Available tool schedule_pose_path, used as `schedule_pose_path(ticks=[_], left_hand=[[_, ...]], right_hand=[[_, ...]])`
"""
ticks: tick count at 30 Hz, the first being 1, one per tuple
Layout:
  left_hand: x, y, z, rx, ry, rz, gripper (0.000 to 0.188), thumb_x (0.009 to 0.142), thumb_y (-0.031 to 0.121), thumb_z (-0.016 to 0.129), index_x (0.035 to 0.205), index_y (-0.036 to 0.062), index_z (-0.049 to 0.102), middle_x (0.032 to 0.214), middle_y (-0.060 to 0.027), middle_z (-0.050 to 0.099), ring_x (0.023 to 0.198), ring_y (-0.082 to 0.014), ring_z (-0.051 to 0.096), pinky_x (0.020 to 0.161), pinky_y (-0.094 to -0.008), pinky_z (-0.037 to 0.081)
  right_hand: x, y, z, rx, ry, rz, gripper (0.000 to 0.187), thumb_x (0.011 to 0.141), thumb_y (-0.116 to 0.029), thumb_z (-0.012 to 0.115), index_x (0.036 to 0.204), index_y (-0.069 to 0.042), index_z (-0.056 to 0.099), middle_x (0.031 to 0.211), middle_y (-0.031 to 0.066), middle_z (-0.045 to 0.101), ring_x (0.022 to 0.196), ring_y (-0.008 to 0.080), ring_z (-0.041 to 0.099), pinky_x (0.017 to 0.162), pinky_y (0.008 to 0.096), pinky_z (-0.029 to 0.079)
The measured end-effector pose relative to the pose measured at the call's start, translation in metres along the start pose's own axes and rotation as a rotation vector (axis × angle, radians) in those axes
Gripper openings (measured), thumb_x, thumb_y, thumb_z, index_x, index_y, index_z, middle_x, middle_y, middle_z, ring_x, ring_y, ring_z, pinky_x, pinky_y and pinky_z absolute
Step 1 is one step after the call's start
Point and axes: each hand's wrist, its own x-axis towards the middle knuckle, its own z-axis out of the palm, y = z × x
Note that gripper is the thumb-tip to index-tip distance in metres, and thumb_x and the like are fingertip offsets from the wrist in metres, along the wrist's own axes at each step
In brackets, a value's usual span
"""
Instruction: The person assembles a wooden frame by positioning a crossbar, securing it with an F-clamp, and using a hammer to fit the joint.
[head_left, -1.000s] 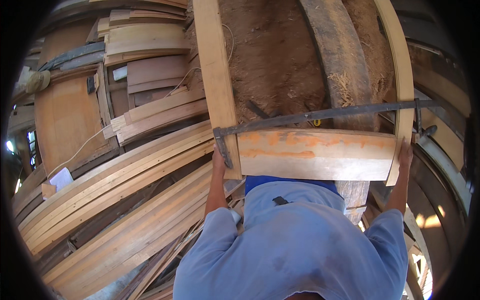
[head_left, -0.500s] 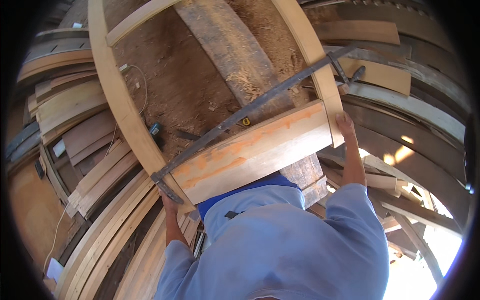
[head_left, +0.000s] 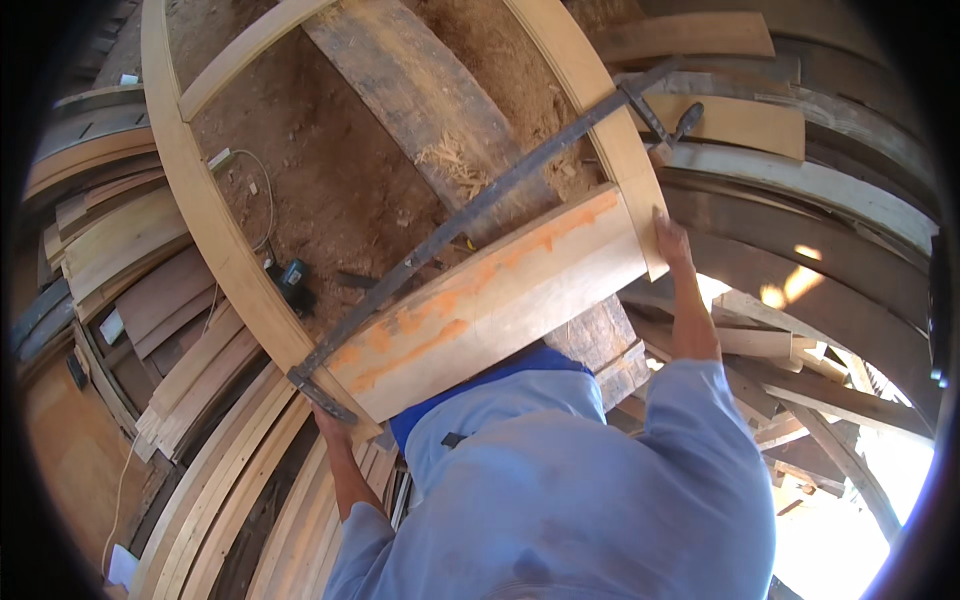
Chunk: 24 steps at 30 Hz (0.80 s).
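Fingers of the right hand (head_left: 674, 243) are set against the outer edge of a pale wooden frame (head_left: 200, 190), near its close corner; how tightly they are closed cannot be told, since they are partly hidden by the wood. Those of the left hand (head_left: 332, 428) are mostly concealed beneath the opposite corner, and whether they are clamped or apart cannot be told.

Between the two sets of fingers the near end of the frame is filled by a wide board (head_left: 490, 303), streaked with orange along its far side. Just beyond the fingers, the frame is crossed aslant by a long dark bar clamp (head_left: 460, 222). One end of it is hooked over the corner just beside the left fingers; its handle (head_left: 688, 120) is seen past the outer edge, farther out than the right fingers. Well beyond both, a crossbar (head_left: 255, 48) is joined to the left-hand side.

Through the frame's opening, ahead of the fingers, a shavings-strewn plank (head_left: 390, 80) is seen on a dirt floor (head_left: 320, 160). A teal power tool (head_left: 292, 275) is seen ahead of the left fingers. Stacked boards (head_left: 120, 235) are piled to their left, and a light panel (head_left: 755, 125) is seen beyond the right fingers.
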Motion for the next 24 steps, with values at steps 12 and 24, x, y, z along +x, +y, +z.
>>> schedule_pose_path(ticks=[12, 24], left_hand=[[-0.011, 0.002, 0.011, 0.346, 0.306, 0.49, 0.049, 0.095, 0.032, 0.059, 0.13, 0.0006, 0.047, 0.111, -0.0093, 0.058, 0.103, -0.0187, 0.056, 0.088, -0.0378, 0.047], [-0.051, 0.094, 0.058, 1.132, 0.206, 0.454, 0.062, 0.075, 0.025, 0.079, 0.124, -0.0014, 0.054, 0.111, -0.021, 0.068, 0.101, -0.036, 0.067, 0.089, -0.0401, 0.052]], right_hand=[[0.04, 0.012, -0.015, -0.228, -0.087, 0.016, 0.061, 0.096, -0.053, 0.049, 0.134, -0.006, 0.054, 0.126, 0.0234, 0.06, 0.117, 0.0375, 0.058, 0.099, 0.0459, 0.045], [0.114, -0.179, -0.061, -0.379, 0.4, -0.43, 0.065, 0.093, -0.044, 0.058, 0.144, -0.009, 0.039, 0.136, 0.0249, 0.052, 0.126, 0.041, 0.05, 0.106, 0.049, 0.038]])
